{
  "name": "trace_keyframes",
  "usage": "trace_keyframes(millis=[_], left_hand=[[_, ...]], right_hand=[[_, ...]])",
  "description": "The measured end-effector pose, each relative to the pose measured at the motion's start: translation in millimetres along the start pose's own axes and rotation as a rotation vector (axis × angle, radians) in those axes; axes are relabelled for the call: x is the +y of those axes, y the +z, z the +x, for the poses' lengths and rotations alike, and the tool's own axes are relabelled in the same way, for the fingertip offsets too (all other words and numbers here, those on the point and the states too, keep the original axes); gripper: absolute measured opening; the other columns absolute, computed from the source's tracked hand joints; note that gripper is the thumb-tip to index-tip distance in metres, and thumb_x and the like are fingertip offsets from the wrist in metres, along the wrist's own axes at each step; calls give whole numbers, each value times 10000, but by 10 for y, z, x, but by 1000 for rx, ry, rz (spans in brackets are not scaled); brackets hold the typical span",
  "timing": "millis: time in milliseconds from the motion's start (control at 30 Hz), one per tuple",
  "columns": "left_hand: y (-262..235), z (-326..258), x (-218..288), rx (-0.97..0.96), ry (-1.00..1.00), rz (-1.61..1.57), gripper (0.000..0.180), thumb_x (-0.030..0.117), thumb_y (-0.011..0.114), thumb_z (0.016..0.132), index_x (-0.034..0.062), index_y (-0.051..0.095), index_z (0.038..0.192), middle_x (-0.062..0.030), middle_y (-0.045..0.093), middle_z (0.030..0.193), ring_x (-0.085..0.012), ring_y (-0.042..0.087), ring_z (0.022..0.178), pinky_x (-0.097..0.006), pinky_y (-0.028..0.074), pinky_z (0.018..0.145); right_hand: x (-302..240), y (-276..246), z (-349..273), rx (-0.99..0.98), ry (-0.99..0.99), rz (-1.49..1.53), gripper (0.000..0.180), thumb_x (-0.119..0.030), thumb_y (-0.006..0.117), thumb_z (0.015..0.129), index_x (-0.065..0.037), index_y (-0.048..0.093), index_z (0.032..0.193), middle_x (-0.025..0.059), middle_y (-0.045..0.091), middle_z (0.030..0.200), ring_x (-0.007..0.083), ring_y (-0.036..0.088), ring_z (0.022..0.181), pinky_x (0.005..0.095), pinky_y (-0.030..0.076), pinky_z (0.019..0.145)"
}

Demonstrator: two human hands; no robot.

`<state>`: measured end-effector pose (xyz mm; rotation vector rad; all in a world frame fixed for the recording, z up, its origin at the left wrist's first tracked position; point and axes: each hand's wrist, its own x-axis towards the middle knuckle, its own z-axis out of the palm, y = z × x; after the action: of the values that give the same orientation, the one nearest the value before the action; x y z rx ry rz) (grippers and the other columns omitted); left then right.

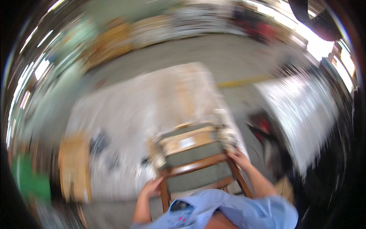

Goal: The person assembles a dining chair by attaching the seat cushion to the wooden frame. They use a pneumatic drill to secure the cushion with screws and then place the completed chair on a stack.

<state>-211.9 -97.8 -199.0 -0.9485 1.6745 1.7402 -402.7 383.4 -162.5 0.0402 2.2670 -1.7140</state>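
A brown wooden chair-like frame is in front of me, with legs or posts pointing toward my body. Inside it show dark grey-green surfaces and a tan strip with a white label. My left hand is closed around the frame's left post, near the corner with the crossrail. At the right corner, my right hand is closed on the other post. Pale, blurred wrapping or padding sits at the far right corner. Motion smears the picture, so the fingers are only partly clear.
Ahead lies a large table or platform covered in whitish sheeting, with small dark items on its left part. A cardboard piece stands at left. To the right is a shiny silvery sheet; a yellow floor line runs beyond.
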Motion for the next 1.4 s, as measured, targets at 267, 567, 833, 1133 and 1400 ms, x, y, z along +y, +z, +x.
trace_keyframes(millis=[267, 567, 833, 1133, 1400], left_hand=[[319, 155, -618, 379, 410, 198, 763, 442, 833, 814, -64, 507, 1283, -207, 683, 1053, -276, 704, 714, -412, 593, 556], [632, 85, -592, 220, 485, -490, 660, 140, 804, 854, -104, 369, 1287, -142, 648, 803, -230, 676, 557, -375, 593, 515], [670, -552, -730, 211, 382, -213, 358, 181, 726, 894, -67, 623, 1130, -115, 673, 750, -210, 664, 551, -334, 529, 493], [1334, -1977, -1722, 297, 320, -130, 480, 235, 737, 944, -28, 435, 1208, -132, 644, 826, -227, 643, 589, -369, 530, 525], [1897, -2466, -2728, 218, 332, -143, 473, 124, 722, 954, 40, 347, 1230, -132, 589, 812, -231, 620, 556, -394, 564, 473]], right_hand=[[750, 6, 355, -138, 184, -113, 269, -195, 826, 825, -98, 577, 859, 10, 614, 800, 160, 592, 691, 315, 498, 654], [725, -103, 261, -343, 328, -21, 109, -55, 643, 795, 6, 595, 871, 151, 624, 683, 307, 647, 528, 423, 557, 504], [612, -97, -589, -181, 299, -129, 68, -9, 614, 838, 54, 590, 850, 161, 603, 703, 287, 633, 568, 440, 525, 502], [676, -497, -2486, -62, 410, -233, 615, -87, 698, 831, 195, 390, 1282, 203, 675, 818, 255, 690, 606, 401, 570, 510], [1419, -784, -4380, 170, 552, -177, 470, -182, 708, 830, 84, 548, 1183, 155, 684, 772, 246, 683, 558, 397, 565, 517]])
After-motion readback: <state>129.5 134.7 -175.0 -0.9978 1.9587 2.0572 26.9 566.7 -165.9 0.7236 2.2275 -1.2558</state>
